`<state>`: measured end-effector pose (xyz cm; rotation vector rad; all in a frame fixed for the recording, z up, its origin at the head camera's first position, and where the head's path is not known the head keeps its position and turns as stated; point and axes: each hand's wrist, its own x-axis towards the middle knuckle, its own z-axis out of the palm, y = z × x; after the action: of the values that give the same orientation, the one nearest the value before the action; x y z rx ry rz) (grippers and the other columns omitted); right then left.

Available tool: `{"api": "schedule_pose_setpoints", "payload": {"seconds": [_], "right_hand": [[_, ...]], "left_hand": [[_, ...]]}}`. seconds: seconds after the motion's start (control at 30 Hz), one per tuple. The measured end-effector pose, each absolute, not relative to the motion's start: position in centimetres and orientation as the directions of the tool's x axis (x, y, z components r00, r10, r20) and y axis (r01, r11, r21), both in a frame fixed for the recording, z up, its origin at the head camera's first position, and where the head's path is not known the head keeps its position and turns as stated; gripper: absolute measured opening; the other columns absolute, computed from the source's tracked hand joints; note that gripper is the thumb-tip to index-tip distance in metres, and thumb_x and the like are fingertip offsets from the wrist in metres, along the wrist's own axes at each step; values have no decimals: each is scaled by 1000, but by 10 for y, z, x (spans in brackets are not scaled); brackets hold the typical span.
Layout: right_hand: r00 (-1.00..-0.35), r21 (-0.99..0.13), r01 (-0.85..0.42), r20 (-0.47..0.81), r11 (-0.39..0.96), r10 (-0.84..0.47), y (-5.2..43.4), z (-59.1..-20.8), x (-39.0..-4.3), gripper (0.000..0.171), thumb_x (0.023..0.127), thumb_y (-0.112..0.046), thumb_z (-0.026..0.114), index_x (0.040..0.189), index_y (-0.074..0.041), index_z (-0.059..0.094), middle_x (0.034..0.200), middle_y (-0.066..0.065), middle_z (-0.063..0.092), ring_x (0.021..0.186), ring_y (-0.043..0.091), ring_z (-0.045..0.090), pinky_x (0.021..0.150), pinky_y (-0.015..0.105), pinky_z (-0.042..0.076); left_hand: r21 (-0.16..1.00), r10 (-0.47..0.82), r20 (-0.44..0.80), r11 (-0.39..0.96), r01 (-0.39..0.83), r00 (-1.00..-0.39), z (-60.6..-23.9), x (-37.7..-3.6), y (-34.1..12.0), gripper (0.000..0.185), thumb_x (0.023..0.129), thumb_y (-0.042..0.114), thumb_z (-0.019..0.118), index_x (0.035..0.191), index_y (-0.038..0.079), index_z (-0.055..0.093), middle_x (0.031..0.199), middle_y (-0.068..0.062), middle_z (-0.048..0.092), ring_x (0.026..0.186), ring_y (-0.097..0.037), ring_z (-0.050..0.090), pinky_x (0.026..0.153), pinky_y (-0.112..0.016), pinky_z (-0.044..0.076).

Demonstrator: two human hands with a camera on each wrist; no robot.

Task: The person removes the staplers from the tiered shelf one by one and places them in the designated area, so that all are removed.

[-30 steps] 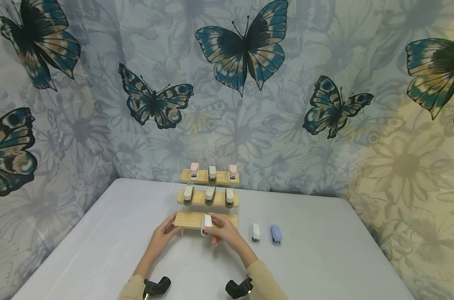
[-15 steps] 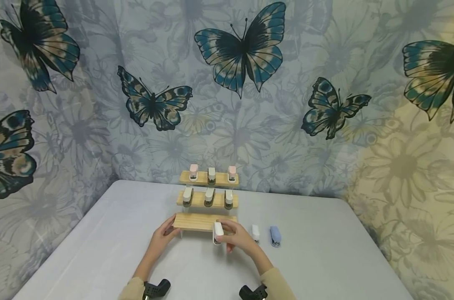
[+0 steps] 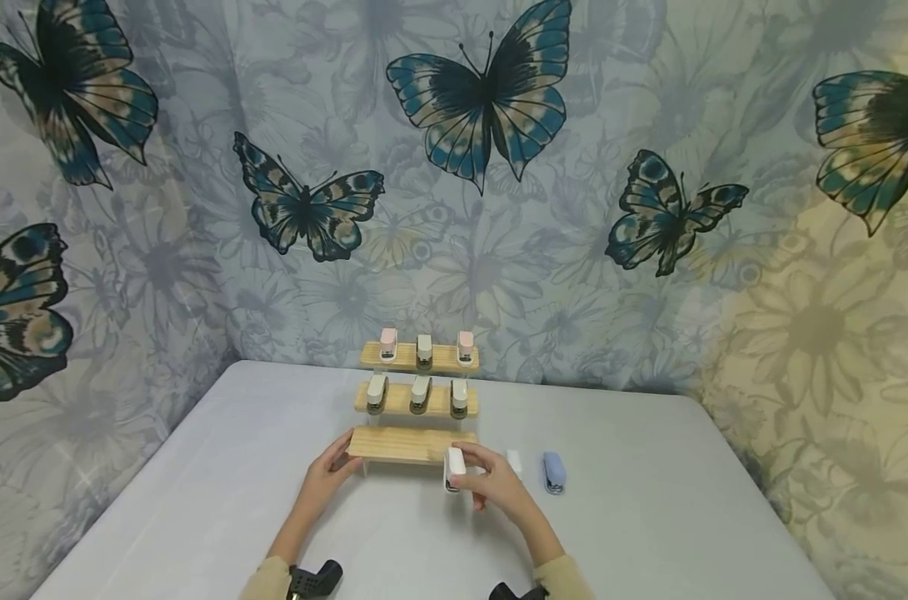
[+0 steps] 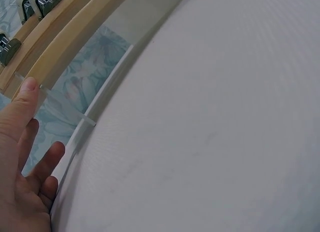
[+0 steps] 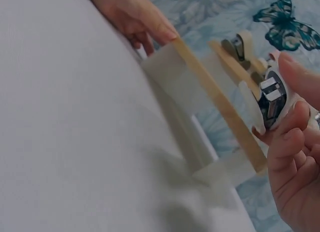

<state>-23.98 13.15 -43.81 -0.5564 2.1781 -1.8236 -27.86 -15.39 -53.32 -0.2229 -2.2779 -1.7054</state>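
Observation:
A three-tier wooden rack [image 3: 412, 444] stands mid-table; its upper two shelves carry small staplers and its lowest shelf is bare. My left hand [image 3: 332, 471] rests with straight fingers against the lowest shelf's left end [image 4: 55, 61]. My right hand [image 3: 491, 483] grips a white stapler [image 3: 454, 467] just off the shelf's right front corner, a little above the table. In the right wrist view the stapler [image 5: 271, 99] shows its metal underside between thumb and fingers. A white stapler [image 3: 514, 461] and a blue stapler [image 3: 553, 472] lie on the table to the right.
The table [image 3: 199, 500] has a pale grey cloth and ends at a butterfly-print curtain [image 3: 484, 167] behind the rack. Its right edge runs near the blue stapler's side. Black wrist-camera mounts [image 3: 313, 577] show at the bottom.
My right hand has carried the white stapler rightward, from in front of the lowest shelf's middle to its right end. The left hand has stayed at the shelf's left end.

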Motion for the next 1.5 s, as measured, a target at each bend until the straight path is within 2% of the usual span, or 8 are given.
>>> {"api": "schedule_pose_setpoints", "payload": {"seconds": [0.23,0.47,0.57,0.7,0.87,1.03,1.3,1.5], "right_hand": [[-917,-976,-127,48,177,-395,171,-444,-249,55,69,-20,61,119,-14,36,121,15,30,35,14,39,32,33,39],[-960,-957,-129,56,258,-274,215,-444,-248,52,71,-23,59,118,-20,37,119,10,32,34,15,37,31,38,36],[-964,-968,-123,65,218,-258,229,-435,-241,53,70,-17,60,118,-18,37,120,9,32,35,16,37,33,33,38],[-947,-958,-234,186,166,-264,252,-447,-242,54,72,-10,58,120,-12,34,120,12,31,34,17,38,30,33,36],[-956,-931,-277,242,238,-168,281,-480,-255,51,72,-13,58,119,-16,36,117,7,37,35,16,40,27,39,29],[-962,-942,-269,255,202,-96,288,-489,-256,50,71,-11,59,117,-15,39,114,11,39,35,12,38,29,31,36],[-972,-951,-235,224,201,-78,287,-482,-252,50,72,-9,57,118,-10,38,116,16,35,41,12,39,31,29,38],[-990,-967,-140,128,212,-65,297,-476,-248,49,72,-15,57,117,-12,38,116,15,35,43,13,39,34,29,39]], "left_hand": [[912,-46,317,288,291,-947,-534,-279,-154,51,68,33,58,115,25,39,115,7,39,97,-11,41,77,-29,38],[906,-33,321,301,297,-946,-538,-277,-150,52,69,34,57,116,24,37,117,6,37,101,-11,37,80,-31,35],[912,-31,309,292,287,-950,-538,-275,-148,53,69,35,57,117,23,37,118,7,35,104,-10,34,82,-30,33],[909,-9,305,301,288,-952,-538,-273,-147,54,71,36,55,119,22,34,121,4,32,107,-12,31,84,-30,30],[902,-10,310,319,291,-951,-536,-274,-147,54,70,36,55,118,23,35,120,3,33,105,-13,33,82,-32,33],[891,6,318,339,301,-948,-533,-275,-153,53,72,36,54,119,23,33,121,2,33,106,-15,32,82,-34,33],[897,-24,321,328,295,-947,-532,-276,-160,53,70,35,56,118,23,36,118,2,36,100,-16,38,79,-35,35],[913,-48,317,286,291,-947,-531,-278,-154,53,68,34,58,116,23,39,117,4,38,100,-13,38,81,-33,34]]}}
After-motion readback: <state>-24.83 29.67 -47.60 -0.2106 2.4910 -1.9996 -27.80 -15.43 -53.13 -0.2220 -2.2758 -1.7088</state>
